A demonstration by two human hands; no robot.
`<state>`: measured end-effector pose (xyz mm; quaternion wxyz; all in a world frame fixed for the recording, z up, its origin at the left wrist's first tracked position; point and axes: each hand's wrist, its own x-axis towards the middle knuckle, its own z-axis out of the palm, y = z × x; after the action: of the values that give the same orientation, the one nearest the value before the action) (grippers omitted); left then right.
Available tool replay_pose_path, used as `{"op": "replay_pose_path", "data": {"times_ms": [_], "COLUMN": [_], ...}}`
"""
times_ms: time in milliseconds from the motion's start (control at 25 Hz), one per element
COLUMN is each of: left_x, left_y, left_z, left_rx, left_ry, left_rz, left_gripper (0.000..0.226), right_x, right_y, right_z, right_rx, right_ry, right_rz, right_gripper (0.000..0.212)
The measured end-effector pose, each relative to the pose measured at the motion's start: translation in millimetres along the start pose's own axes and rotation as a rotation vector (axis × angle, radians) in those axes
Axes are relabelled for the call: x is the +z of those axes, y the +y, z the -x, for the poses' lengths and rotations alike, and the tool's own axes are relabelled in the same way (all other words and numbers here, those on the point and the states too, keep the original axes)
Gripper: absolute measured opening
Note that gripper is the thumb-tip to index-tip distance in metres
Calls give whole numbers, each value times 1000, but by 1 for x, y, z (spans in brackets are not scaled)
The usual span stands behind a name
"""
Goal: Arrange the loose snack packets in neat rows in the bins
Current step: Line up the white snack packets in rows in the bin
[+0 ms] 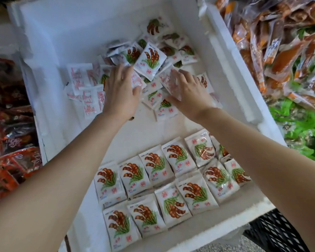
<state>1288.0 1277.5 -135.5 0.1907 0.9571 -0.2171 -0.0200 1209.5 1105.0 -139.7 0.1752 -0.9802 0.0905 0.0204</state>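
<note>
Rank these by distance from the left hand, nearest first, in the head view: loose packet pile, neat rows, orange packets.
1. Loose packet pile: under the left hand, far end of the bin.
2. Neat rows: same bin, near end.
3. Orange packets: beyond its right wall.

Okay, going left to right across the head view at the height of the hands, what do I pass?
Red packets → left bin wall → left hand → right hand → right bin wall → orange packets.

Black lattice crate (276,231), speckled grey floor (235,246)
</note>
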Motion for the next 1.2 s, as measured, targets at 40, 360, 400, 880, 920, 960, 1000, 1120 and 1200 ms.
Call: {"op": "replay_pose_path", "data": {"times_ms": [40,360,400,880,920,960,1000,1120,1200], "left_x": [1,9,9,-20,-22,-24,-25,-28,-31], "left_y": [-3,-10,-10,14,19,23,25,23,16], "left_z": [-2,40,48,103,107,111,114,123,126], "left_rx": [-10,110,108,-808,-820,-822,-814,-733,-725], "left_ry": [-2,-130,-112,27,2,-26,-54,-103,-66], "left_rz": [-1,-81,-26,1281,1355,1400,1432,1427,1380], "left_gripper": [56,64,58,23,23,27,31,30,24], "right_x": [2,11,10,-2,1,3,4,1,-6], "right_y": [-2,-8,-8,-67,-71,-75,-77,-78,-77], "right_z": [-3,9,13,82,80,77,75,73,70], "right_rx": [12,-41,-31,224,243,263,261,131,74], "right_ry": [-4,79,79,-34,-42,-56,-83,-166,-139], "right_rz": [6,-99,-118,-888,-914,-919,-902,-821,-823], "right_gripper": [72,32,29,22,20,20,21,27,29]}}
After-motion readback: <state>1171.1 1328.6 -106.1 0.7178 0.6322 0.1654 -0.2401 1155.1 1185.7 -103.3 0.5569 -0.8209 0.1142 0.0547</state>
